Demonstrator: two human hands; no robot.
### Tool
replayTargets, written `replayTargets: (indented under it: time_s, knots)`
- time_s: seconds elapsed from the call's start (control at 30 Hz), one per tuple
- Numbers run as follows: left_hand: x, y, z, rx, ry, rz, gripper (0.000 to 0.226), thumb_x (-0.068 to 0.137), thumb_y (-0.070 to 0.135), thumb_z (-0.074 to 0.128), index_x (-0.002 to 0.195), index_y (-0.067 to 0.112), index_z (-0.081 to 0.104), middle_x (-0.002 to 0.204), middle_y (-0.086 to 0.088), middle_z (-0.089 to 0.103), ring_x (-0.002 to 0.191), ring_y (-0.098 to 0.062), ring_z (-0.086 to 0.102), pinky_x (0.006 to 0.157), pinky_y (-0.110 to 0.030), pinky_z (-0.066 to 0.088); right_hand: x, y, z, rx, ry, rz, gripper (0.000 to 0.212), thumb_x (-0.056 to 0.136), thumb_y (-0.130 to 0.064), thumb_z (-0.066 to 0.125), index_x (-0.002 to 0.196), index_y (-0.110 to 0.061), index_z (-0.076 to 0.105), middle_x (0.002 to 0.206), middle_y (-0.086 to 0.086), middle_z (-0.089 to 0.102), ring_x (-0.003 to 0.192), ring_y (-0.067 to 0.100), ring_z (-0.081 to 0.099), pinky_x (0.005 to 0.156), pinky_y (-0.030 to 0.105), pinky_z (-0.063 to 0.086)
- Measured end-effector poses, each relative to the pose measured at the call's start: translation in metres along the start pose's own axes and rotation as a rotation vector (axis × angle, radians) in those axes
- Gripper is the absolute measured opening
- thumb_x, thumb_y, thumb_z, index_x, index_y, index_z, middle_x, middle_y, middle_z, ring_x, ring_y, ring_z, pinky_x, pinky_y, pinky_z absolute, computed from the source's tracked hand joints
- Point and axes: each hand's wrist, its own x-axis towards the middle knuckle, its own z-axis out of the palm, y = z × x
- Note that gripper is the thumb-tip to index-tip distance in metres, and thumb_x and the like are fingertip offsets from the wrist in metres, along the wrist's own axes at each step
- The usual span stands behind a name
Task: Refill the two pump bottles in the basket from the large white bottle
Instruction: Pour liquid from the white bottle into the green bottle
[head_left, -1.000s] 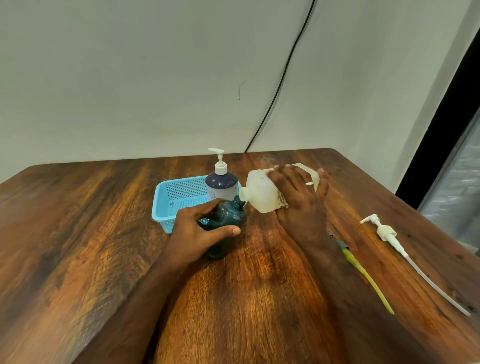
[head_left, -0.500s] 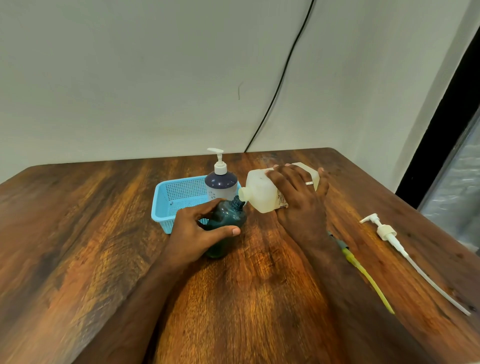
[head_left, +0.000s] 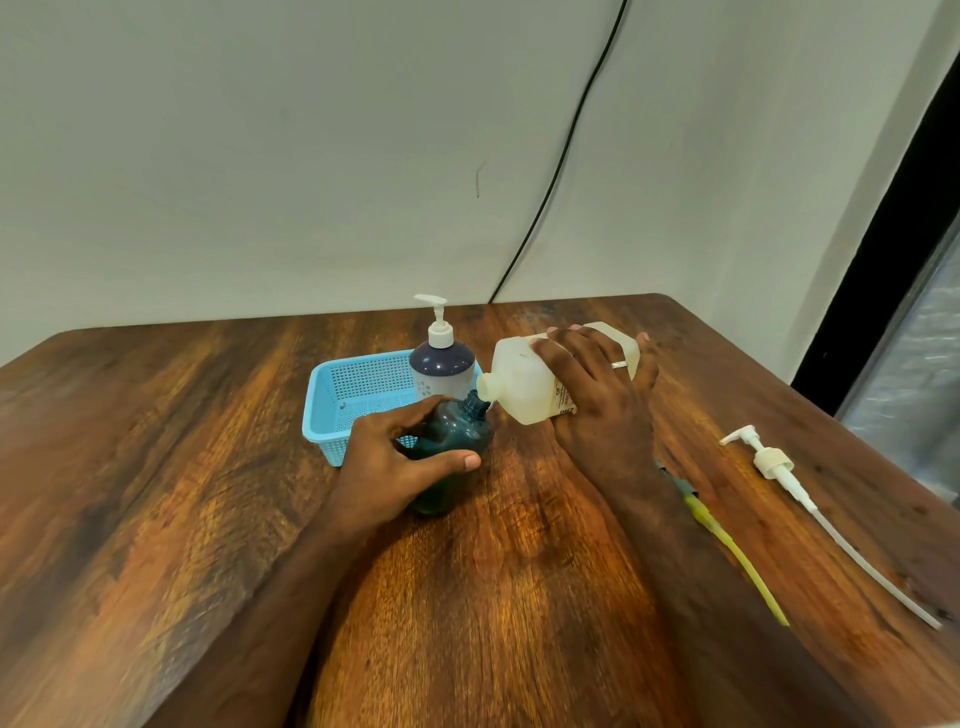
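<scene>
My left hand (head_left: 395, 457) grips a dark teal bottle (head_left: 457, 431) that stands on the table with its neck open and no pump on it. My right hand (head_left: 597, 400) holds the large white bottle (head_left: 524, 379) tipped on its side, spout touching the teal bottle's neck. Behind them a second pump bottle (head_left: 441, 364), dark-topped with a white pump, stands upright in the right end of a light blue basket (head_left: 332, 410).
A loose white pump head (head_left: 769, 457) with a long dip tube lies on the wooden table (head_left: 156, 467) at the right. A yellow tube (head_left: 737, 561) lies beside my right forearm. A black cable (head_left: 561, 161) runs down the wall.
</scene>
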Motion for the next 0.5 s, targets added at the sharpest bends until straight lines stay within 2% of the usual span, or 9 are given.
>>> replayTargets:
  time_s: [0.17, 0.37, 0.5]
  knots:
    - [0.0002, -0.0018, 0.0000, -0.002, 0.002, -0.006, 0.067, 0.059, 0.056, 0.089, 0.121, 0.041, 0.068, 0.118, 0.021, 0.071, 0.115, -0.002, 0.062, 0.097, -0.036, 0.055, -0.0006, -0.0006, -0.0004, 0.009, -0.003, 0.001, 0.078, 0.072, -0.026, 0.084, 0.138, -0.033, 0.042, 0.144, 0.001, 0.053, 0.138, 0.028, 0.043, 0.114, 0.067, 0.010]
    - [0.0005, 0.0029, 0.0006, 0.009, -0.007, -0.025, 0.055, 0.059, 0.049, 0.086, 0.109, 0.051, 0.064, 0.102, 0.040, 0.066, 0.105, 0.020, 0.056, 0.085, -0.014, 0.048, 0.0005, -0.0012, -0.0016, 0.012, 0.002, 0.006, 0.078, 0.072, -0.026, 0.084, 0.138, -0.033, 0.042, 0.143, 0.002, 0.054, 0.138, 0.028, 0.043, 0.114, 0.067, 0.009]
    - [0.0005, 0.0038, 0.0008, 0.010, -0.005, -0.030, 0.058, 0.059, 0.050, 0.085, 0.112, 0.049, 0.063, 0.106, 0.036, 0.063, 0.102, 0.023, 0.054, 0.083, -0.012, 0.046, 0.0007, -0.0012, -0.0019, 0.008, 0.001, 0.007, 0.078, 0.072, -0.025, 0.084, 0.137, -0.034, 0.043, 0.143, 0.002, 0.054, 0.138, 0.028, 0.043, 0.114, 0.066, 0.008]
